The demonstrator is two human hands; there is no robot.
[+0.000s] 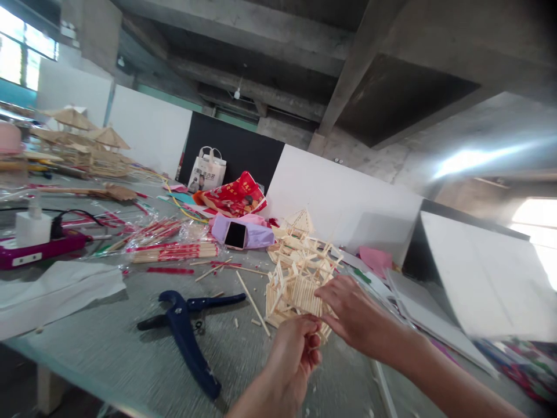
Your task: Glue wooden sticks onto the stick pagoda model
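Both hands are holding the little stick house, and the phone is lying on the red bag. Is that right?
Not quite. The phone lies on the purple cloth, not the red bag; the head view shows it. The left hand and right hand are holding the stick house, as you said.

A pale wooden-stick pavilion model (300, 290) sits tilted, its latticed walls topped by a peaked roof.

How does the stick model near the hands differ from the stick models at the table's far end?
The near stick model has bare framing, while the far stick models carry broad tan roofs. The near one sits tilted between the left hand and right hand; the far ones stand on the table. Both use thin pale sticks.
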